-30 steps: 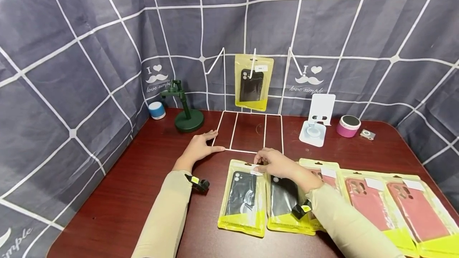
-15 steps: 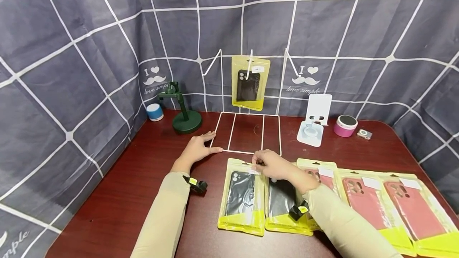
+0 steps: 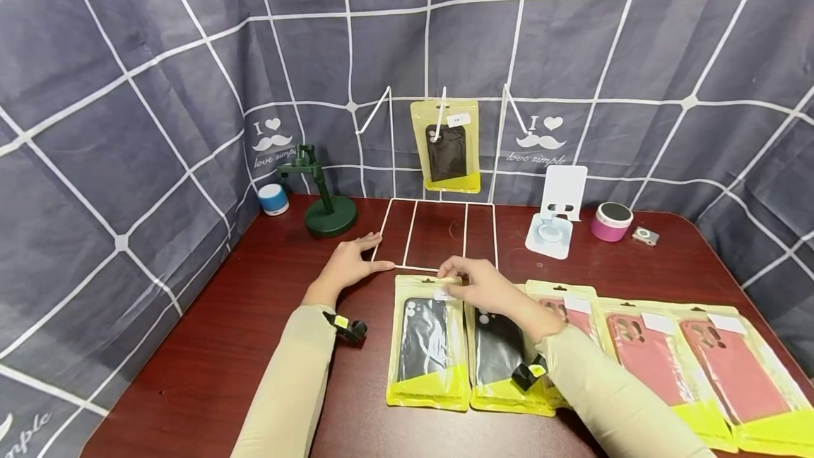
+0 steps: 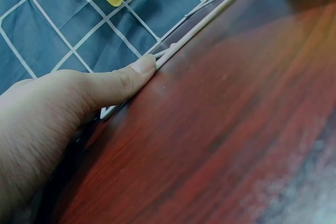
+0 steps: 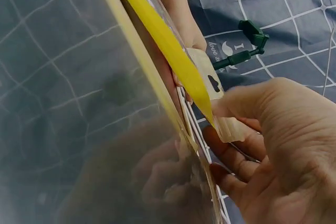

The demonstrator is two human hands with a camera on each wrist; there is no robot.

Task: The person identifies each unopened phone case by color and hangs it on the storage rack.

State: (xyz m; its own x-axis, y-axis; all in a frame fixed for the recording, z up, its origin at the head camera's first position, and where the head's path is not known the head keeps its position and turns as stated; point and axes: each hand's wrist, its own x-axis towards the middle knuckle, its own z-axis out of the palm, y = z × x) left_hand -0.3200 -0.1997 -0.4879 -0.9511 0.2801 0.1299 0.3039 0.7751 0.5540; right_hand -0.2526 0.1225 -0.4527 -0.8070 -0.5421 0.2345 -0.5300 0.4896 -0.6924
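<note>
In the head view, my right hand (image 3: 480, 285) pinches the top right corner of a yellow-edged clear pouch (image 3: 397, 345) with a black phone case inside. The right wrist view shows thumb and fingers on the pouch's top strip (image 5: 200, 72), beside its hang hole. My left hand (image 3: 346, 267) rests at the front left corner of a white wire display rack (image 3: 416, 269). Its thumb (image 4: 123, 83) lies straight along the front wire. A second black-case pouch (image 3: 499, 348) lies under my right wrist. Another black-case pouch (image 3: 447, 150) hangs from the rack's middle hook.
Pouches with pink phone cases (image 3: 649, 355) lie at the right. Behind them stand a white phone stand (image 3: 562, 196), a pink speaker (image 3: 612, 222) and a small silver clip device (image 3: 645, 236). At the back left are a green stand (image 3: 331, 214) and a blue speaker (image 3: 273, 199).
My right hand now grips the left black-case pouch's top corner, and the pouch's top has shifted left and up. The hanging pouch has swung slightly on its hook. My left hand stays put.
</note>
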